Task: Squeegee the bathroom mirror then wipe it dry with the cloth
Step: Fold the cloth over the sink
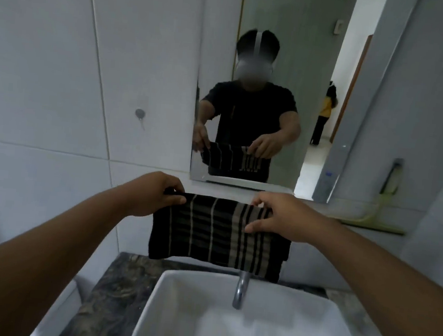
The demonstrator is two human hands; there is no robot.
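Observation:
A black cloth (208,237) with pale stripes hangs folded in front of me, just below the mirror (289,93). My left hand (155,194) pinches its top left corner and my right hand (275,216) grips its top right edge. The cloth hangs apart from the glass, above the tap. A pale green squeegee (381,210) leans against the wall to the right of the mirror, its blade resting on a narrow ledge, untouched by either hand. The mirror reflects me holding the cloth.
A white square basin (174,312) sits below with a chrome tap (241,291) at its back edge. A dark marbled counter (117,287) surrounds it. White tiled wall (62,71) lies to the left. A second person shows in the mirror's reflected doorway.

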